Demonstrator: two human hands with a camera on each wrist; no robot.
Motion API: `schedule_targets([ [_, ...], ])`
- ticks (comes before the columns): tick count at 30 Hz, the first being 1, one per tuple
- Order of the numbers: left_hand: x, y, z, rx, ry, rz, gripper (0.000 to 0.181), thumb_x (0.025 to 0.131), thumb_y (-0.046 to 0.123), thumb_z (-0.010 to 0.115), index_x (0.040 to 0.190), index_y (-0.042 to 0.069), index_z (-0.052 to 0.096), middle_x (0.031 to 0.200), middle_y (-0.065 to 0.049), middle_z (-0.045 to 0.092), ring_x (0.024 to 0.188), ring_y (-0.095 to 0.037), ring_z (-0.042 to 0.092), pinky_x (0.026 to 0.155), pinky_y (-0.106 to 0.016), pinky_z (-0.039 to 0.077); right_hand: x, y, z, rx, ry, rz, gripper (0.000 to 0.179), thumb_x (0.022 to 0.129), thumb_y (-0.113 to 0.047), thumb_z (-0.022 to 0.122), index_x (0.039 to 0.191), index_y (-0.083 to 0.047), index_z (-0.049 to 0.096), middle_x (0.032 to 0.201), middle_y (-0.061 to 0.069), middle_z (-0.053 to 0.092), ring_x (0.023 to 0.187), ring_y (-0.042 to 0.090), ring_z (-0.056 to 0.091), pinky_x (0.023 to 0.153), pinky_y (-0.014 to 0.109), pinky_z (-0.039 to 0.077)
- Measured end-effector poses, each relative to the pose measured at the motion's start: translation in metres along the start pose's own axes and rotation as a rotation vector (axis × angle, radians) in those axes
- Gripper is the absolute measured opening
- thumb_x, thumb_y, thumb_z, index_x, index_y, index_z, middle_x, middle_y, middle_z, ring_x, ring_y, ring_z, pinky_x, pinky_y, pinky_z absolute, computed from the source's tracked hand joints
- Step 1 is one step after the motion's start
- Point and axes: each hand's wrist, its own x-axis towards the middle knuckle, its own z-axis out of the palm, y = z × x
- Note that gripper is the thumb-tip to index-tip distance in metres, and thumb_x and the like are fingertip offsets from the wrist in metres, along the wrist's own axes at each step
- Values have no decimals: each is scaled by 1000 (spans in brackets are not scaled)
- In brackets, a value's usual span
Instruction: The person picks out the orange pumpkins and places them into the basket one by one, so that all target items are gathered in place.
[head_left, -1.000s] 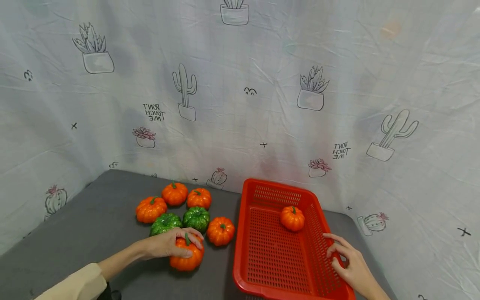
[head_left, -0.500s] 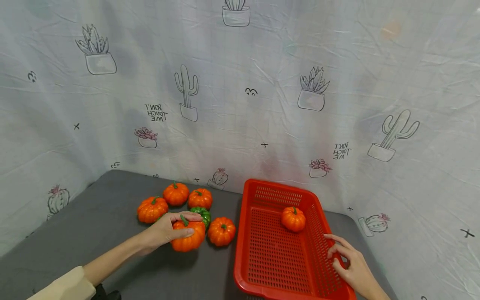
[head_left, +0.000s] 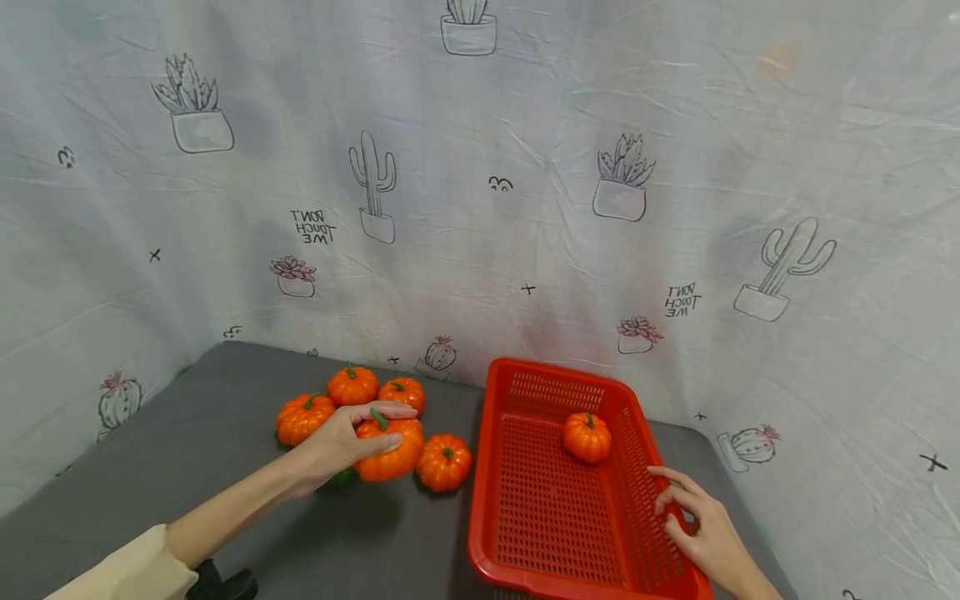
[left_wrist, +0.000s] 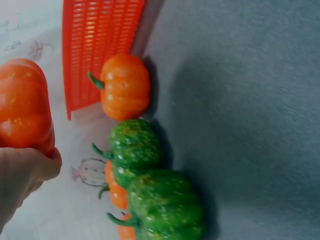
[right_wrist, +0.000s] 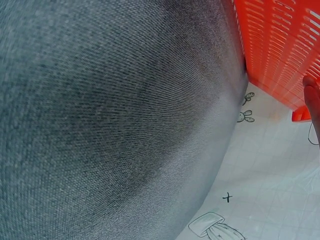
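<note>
In the head view my left hand [head_left: 337, 446] grips an orange pumpkin [head_left: 401, 450] with a green stem, held up off the table. The left wrist view shows the same orange pumpkin [left_wrist: 22, 107] with a thumb against it. Two green pumpkins [left_wrist: 167, 207] lie below that hand, mostly hidden by it in the head view. Over at the red plastic basket [head_left: 482, 475], my right hand [head_left: 705, 533] holds the right rim with bent fingers. One orange pumpkin [head_left: 587, 437] sits inside the basket, toward the back right.
An orange pumpkin [head_left: 444, 463] stands just left of the basket. Several more orange pumpkins, one at the back [head_left: 352, 386], are grouped behind the left hand. A grey cloth [head_left: 187, 450] covers the table, and a white printed curtain [head_left: 450, 125] hangs behind it.
My left hand has lifted the orange pumpkin from the table and carried it slightly right and away, now in front of the green pumpkins. The right hand and basket stay put.
</note>
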Motion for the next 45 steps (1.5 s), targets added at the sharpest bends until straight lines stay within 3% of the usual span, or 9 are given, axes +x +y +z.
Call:
schedule_targets([
  [5, 4, 8, 6, -34, -31, 14, 46, 91, 24, 68, 133, 11, 57, 140, -4, 50, 137, -28, 30, 106, -46, 34, 1, -1, 0, 8, 6, -14, 42, 69, 20, 59, 78, -21, 57, 119, 10, 57, 50, -6, 31, 36, 13, 28],
  [12, 14, 14, 20, -62, -84, 60, 46, 91, 21, 67, 133, 7, 57, 146, -6, 42, 142, -26, 20, 107, -44, 34, 0, 0, 1, 18, 13, -33, 41, 69, 20, 59, 78, -20, 58, 120, 10, 58, 48, -10, 23, 36, 13, 27],
  [29, 40, 37, 57, -109, -109, 72, 43, 87, 21, 72, 127, 11, 63, 143, -3, 46, 138, -23, 32, 100, -35, 44, -2, 6, 4, 14, 28, -34, 43, 69, 21, 59, 79, -21, 58, 121, 10, 57, 47, -11, 21, 36, 13, 27],
  [36, 52, 44, 72, -126, -107, 98, 41, 88, 18, 71, 127, 8, 63, 141, -4, 48, 138, -24, 31, 105, -42, 38, -2, 6, 4, 9, 24, -34, 42, 71, 20, 59, 79, -22, 58, 121, 10, 57, 47, -10, 22, 37, 13, 27],
  [45, 68, 51, 91, -220, -107, 89, 37, 89, 15, 69, 125, 8, 64, 138, -4, 51, 130, -22, 43, 92, -33, 49, -2, 6, 4, 0, 30, -39, 43, 71, 19, 59, 77, -23, 57, 120, 9, 58, 48, -9, 24, 38, 13, 28],
])
